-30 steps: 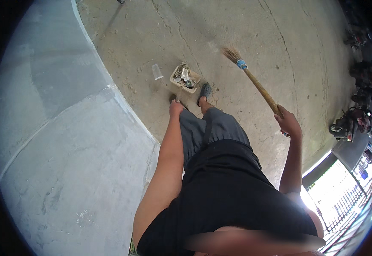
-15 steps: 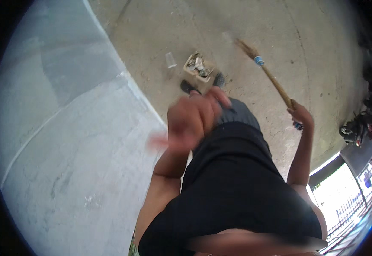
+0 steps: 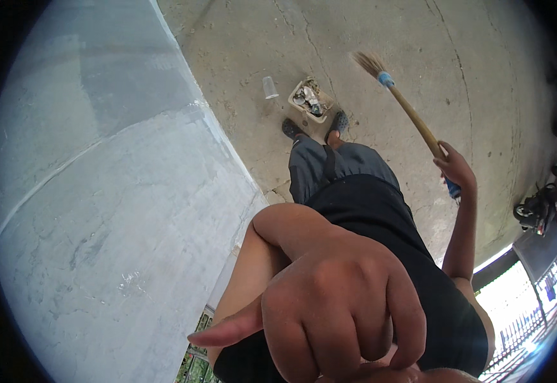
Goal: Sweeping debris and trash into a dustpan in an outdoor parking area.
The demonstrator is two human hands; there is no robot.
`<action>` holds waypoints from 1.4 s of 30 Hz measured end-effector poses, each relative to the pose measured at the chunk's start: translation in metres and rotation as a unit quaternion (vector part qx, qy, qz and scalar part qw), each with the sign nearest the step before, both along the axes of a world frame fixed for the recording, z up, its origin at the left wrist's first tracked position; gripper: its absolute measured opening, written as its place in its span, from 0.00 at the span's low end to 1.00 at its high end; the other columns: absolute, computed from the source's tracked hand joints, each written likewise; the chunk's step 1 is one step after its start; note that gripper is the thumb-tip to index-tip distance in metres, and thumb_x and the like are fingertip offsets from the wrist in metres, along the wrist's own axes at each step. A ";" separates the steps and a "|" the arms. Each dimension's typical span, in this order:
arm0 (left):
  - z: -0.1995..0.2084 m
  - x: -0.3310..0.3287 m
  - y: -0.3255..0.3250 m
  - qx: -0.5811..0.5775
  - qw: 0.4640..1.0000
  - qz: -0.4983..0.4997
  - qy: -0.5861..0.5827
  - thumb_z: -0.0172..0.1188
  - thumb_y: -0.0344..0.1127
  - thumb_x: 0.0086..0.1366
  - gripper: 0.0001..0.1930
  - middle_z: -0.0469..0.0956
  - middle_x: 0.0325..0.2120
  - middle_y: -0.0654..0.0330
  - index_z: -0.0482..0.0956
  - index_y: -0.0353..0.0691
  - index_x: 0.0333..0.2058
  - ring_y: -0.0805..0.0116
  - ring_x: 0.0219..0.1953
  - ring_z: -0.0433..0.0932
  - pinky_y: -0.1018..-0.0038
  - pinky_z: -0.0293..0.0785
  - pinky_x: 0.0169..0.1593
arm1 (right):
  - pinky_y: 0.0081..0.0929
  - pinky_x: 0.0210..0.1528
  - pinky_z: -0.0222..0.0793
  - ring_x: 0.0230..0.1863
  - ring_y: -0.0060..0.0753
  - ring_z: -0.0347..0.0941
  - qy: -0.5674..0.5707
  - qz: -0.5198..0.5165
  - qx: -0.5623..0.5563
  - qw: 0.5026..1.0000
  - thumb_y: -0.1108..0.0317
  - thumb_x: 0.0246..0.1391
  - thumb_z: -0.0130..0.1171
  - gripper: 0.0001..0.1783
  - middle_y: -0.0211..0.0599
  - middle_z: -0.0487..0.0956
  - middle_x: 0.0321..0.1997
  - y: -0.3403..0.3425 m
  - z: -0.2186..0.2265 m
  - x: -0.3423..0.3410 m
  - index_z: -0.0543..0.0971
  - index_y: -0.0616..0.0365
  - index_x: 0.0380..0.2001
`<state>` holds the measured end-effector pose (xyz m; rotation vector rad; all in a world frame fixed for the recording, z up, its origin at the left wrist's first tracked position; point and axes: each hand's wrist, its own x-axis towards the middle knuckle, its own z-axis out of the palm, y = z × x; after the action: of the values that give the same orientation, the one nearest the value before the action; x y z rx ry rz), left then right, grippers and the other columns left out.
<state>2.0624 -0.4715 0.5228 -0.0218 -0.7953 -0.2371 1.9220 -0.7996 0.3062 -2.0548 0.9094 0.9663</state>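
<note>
My left hand (image 3: pixel 339 306) is raised close below my chin, large in the view. Its fingers curl down side by side and its thumb points out to the left; the palm is hidden, and nothing shows in it. Out to the right, my right hand (image 3: pixel 455 167) grips a stick broom (image 3: pixel 414 116) near the blue end of its handle. The broom's spread bristles tilt up and away over the concrete floor. In front of my feet stands a beige rectangular bin (image 3: pixel 320 119) holding mixed litter. A clear plastic cup (image 3: pixel 269 88) lies on the floor left of it.
A pale grey, smooth raised surface (image 3: pixel 131 223) runs along my left, with a white edge. The concrete floor (image 3: pixel 387 25) has long cracks. At the far right are a parked motorcycle (image 3: pixel 537 207) and a barred gate (image 3: pixel 521 313).
My left hand has risen from in front of my waist to just below my chin. My right hand keeps its hold on the broom, which has barely shifted.
</note>
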 end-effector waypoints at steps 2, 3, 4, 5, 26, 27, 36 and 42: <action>0.004 0.000 -0.003 0.008 1.000 -0.011 0.000 0.36 0.61 0.71 0.31 0.73 0.23 0.60 0.77 0.44 0.24 0.66 0.22 0.74 0.60 0.79 0.45 | 0.32 0.23 0.74 0.21 0.30 0.75 -0.025 0.011 -0.014 1.000 0.67 0.54 0.61 0.34 0.48 0.80 0.30 0.010 -0.007 0.014 0.64 0.52 0.64; 0.007 0.001 -0.005 0.009 0.999 -0.029 0.034 0.36 0.61 0.72 0.32 0.71 0.19 0.61 0.72 0.45 0.18 0.66 0.19 0.73 0.61 0.79 0.44 | 0.34 0.26 0.74 0.23 0.33 0.77 -0.054 0.025 -0.028 0.998 0.67 0.53 0.61 0.33 0.48 0.80 0.30 0.010 -0.016 0.022 0.65 0.52 0.63; 0.007 0.004 -0.011 0.006 0.997 -0.053 0.064 0.35 0.61 0.72 0.34 0.69 0.15 0.62 0.68 0.46 0.12 0.67 0.16 0.72 0.61 0.80 0.42 | 0.36 0.28 0.75 0.25 0.37 0.78 -0.104 0.052 -0.051 0.992 0.67 0.52 0.61 0.33 0.50 0.81 0.31 0.001 -0.040 0.022 0.66 0.52 0.62; -0.005 0.028 -0.021 -0.004 0.998 -0.045 -0.038 0.37 0.62 0.71 0.33 0.71 0.18 0.61 0.71 0.46 0.15 0.65 0.18 0.73 0.61 0.80 0.41 | 0.38 0.31 0.76 0.28 0.41 0.80 -0.146 0.074 -0.082 0.983 0.67 0.51 0.61 0.33 0.52 0.81 0.33 -0.009 -0.069 0.011 0.66 0.52 0.62; -0.509 0.008 0.084 0.936 0.230 0.265 0.018 0.60 0.60 0.60 0.34 0.71 0.47 0.44 0.70 0.32 0.50 0.50 0.47 0.75 0.58 0.69 0.52 | 0.28 0.21 0.74 0.21 0.27 0.76 0.060 -0.050 0.058 0.995 0.63 0.56 0.60 0.39 0.46 0.81 0.32 -0.017 0.053 -0.042 0.57 0.54 0.68; -0.532 0.010 0.090 0.953 0.223 0.190 0.076 0.60 0.62 0.58 0.39 0.71 0.49 0.42 0.68 0.30 0.53 0.51 0.47 0.75 0.58 0.69 0.52 | 0.28 0.21 0.74 0.21 0.27 0.76 0.060 -0.050 0.056 0.995 0.63 0.56 0.60 0.39 0.46 0.81 0.32 -0.023 0.050 -0.049 0.57 0.54 0.68; -0.563 0.037 0.038 0.978 0.188 -0.007 0.086 0.57 0.51 0.63 0.34 0.69 0.57 0.42 0.64 0.32 0.60 0.46 0.59 0.69 0.58 0.66 0.59 | 0.32 0.16 0.71 0.14 0.34 0.74 -0.043 -0.152 -0.213 0.964 0.61 0.53 0.59 0.24 0.43 0.77 0.21 -0.098 -0.063 -0.169 0.72 0.53 0.54; -0.557 0.024 0.028 0.978 0.184 -0.015 0.094 0.54 0.45 0.66 0.29 0.70 0.56 0.41 0.64 0.31 0.59 0.45 0.58 0.69 0.57 0.66 0.59 | 0.30 0.18 0.71 0.16 0.31 0.72 -0.040 -0.333 -0.139 0.932 0.56 0.57 0.55 0.31 0.39 0.75 0.23 -0.092 -0.147 -0.174 0.66 0.50 0.63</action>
<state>2.0867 -0.4440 -0.0341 2.4329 0.3535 -1.1433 1.7478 -0.8917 0.1595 -1.7698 1.6260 0.3975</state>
